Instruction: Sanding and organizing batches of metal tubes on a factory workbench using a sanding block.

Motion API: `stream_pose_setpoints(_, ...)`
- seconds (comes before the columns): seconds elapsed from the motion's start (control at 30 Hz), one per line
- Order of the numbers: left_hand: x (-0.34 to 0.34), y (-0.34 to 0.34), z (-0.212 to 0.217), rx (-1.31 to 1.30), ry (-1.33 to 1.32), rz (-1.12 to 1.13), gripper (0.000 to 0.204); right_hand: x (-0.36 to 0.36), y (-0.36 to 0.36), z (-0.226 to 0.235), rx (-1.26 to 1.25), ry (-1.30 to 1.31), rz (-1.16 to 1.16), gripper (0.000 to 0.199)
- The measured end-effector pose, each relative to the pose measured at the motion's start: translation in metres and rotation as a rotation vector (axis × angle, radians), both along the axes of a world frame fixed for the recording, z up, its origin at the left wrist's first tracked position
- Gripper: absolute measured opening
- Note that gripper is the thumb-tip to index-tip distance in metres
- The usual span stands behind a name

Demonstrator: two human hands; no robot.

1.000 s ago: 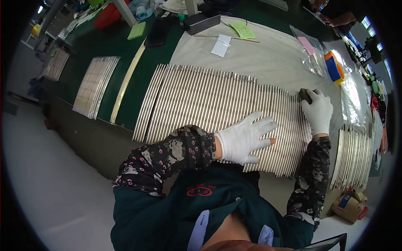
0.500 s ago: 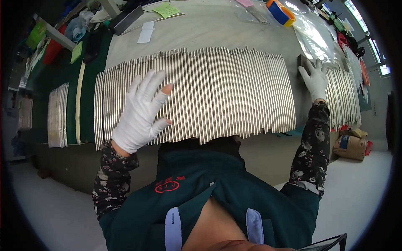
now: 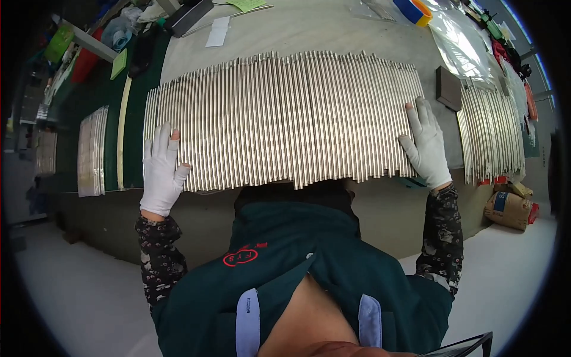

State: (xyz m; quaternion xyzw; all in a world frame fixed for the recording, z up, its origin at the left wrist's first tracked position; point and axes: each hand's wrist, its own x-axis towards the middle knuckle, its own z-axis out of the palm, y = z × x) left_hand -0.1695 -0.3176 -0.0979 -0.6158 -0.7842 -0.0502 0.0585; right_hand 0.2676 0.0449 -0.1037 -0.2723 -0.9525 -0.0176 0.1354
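Note:
A wide row of thin, shiny metal rods (image 3: pixel 285 119) lies side by side on the table, their ends uneven along both edges. At the row's left end rests my left hand (image 3: pixel 162 169), in a white glove with thumb and a fingertip bare, fingers stretched out over the outermost rods. My right hand (image 3: pixel 427 146), gloved the same way, lies open against the right end, its fingers touching the last rods. Neither hand grips anything. Just beyond my right hand sits a dark brown block (image 3: pixel 448 88).
A smaller group of rods (image 3: pixel 489 134) lies at the right, below clear plastic bags (image 3: pixel 455 44). Wrapped rods (image 3: pixel 93 152) lie at the left beside a pale strip (image 3: pixel 124 134). At the back are a blue and orange tape roll (image 3: pixel 414 12) and white paper (image 3: pixel 218 31).
My right hand has left the dark block and moved left to the row's right end. My left hand has come down from above the rods to their left end.

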Motion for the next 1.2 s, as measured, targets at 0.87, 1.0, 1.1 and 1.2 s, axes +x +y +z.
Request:
stream_pose_setpoints(0.87, 0.101, 0.052, 0.01, 0.021, -0.307, -0.3, 0.112, -0.129, -0.133, 0.029, -0.135, -0.09, 0.288, 0.114)
stream_pose_setpoints(1.0, 0.1, 0.052, 0.01, 0.023, -0.305, -0.3, 0.113, -0.132, -0.134, 0.027, -0.108, -0.103, 0.262, 0.111)
stream_pose_setpoints(1.1, 0.099, 0.052, 0.01, 0.037, -0.309, -0.311, 0.115, -0.131, -0.134, 0.027, -0.098, -0.102, 0.237, 0.109)
stream_pose_setpoints(1.2, 0.099, 0.053, 0.011, 0.019, -0.299, -0.308, 0.112, -0.131, -0.137, 0.028, -0.1, -0.127, 0.222, 0.104)
